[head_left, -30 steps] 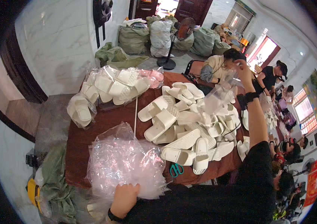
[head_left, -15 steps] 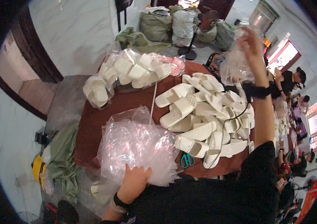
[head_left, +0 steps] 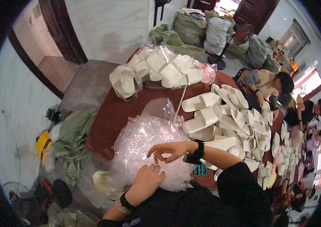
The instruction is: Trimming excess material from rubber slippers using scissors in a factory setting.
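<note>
Editor: Who is in the foreground?

Photographer: A worker in black leans over a brown-covered counter [head_left: 107, 125], both hands above a stack of clear plastic bags [head_left: 130, 142] at its near edge.

Editor: And the hands?

Photographer: The left hand [head_left: 149, 179] rests on the near side of the stack, fingers bent; whether it pinches any film, I cannot tell. The right hand [head_left: 169, 152] is released, its fingers loosely curved over the bags, just beyond the left one.

Editor: What surrounds them?

Photographer: Loose white slippers [head_left: 206, 117] lie heaped to the right of the bags. Teal-handled scissors [head_left: 200, 170] sit just beside the stack, on its right. Along the far edge, white slippers in clear wrapping [head_left: 164, 68] are grouped with a pink pair [head_left: 207, 72] at their right end.

Editor: The background?

Photographer: A seated co-worker [head_left: 266, 81] bends forward at far right; bulging sacks [head_left: 190, 28] stand beyond the counter.
</note>
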Demonstrator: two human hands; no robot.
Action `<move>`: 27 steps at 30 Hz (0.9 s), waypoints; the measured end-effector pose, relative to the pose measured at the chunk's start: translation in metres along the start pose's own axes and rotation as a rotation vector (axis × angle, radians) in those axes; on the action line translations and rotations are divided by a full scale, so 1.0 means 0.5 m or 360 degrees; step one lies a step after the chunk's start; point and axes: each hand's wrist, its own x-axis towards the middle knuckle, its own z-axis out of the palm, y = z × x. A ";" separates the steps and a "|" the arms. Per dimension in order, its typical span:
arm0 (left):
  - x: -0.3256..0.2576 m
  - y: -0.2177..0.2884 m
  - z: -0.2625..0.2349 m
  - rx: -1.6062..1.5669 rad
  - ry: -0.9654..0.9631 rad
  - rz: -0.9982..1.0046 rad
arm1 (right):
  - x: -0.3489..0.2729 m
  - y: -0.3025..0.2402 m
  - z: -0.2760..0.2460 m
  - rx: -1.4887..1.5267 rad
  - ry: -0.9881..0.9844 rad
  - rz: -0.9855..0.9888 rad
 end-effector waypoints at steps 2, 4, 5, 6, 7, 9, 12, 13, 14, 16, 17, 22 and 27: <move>-0.004 -0.008 -0.011 -0.0038 -0.0062 -0.0032 | -0.009 0.023 -0.003 0.0274 0.0013 0.0043; -0.004 -0.018 -0.018 -0.0005 0.0338 0.0063 | -0.014 0.063 -0.003 0.0417 0.0052 0.0043; -0.002 -0.025 -0.023 -0.0005 0.0345 0.0050 | -0.011 0.065 0.005 0.0364 0.0040 0.0066; 0.001 -0.031 -0.029 -0.0040 0.0564 0.0037 | -0.014 0.073 0.015 0.0480 0.0050 0.0283; 0.005 -0.039 -0.035 -0.0071 0.0787 0.0033 | -0.017 0.079 0.025 0.0588 0.0069 0.0499; 0.026 -0.066 -0.032 -0.0162 0.0838 0.0045 | -0.003 0.111 0.009 0.0437 -0.0368 0.0257; -0.005 -0.100 0.017 -0.0404 -0.0039 -0.0170 | 0.042 -0.003 -0.084 0.0077 -0.0719 0.0115; -0.008 -0.108 0.021 -0.0401 -0.0093 -0.0144 | 0.050 -0.037 -0.125 -0.0071 -0.0762 0.0241; -0.006 -0.116 0.020 -0.0395 -0.0147 -0.0102 | 0.060 -0.035 -0.188 -0.0128 -0.0539 0.0309; -0.012 -0.130 0.028 -0.0468 -0.0145 -0.0115 | 0.102 -0.033 -0.317 -0.0237 0.0158 0.0440; -0.015 -0.140 0.031 -0.0542 -0.0149 -0.0120 | 0.148 -0.040 -0.359 -0.0865 0.0528 0.0289; -0.005 -0.176 0.010 -0.0558 -0.0247 -0.0135 | 0.299 0.112 -0.621 -0.2490 0.1585 0.0341; -0.007 -0.181 0.004 -0.0732 0.0098 -0.0171 | 0.343 0.141 -0.694 -0.2124 0.1518 0.0718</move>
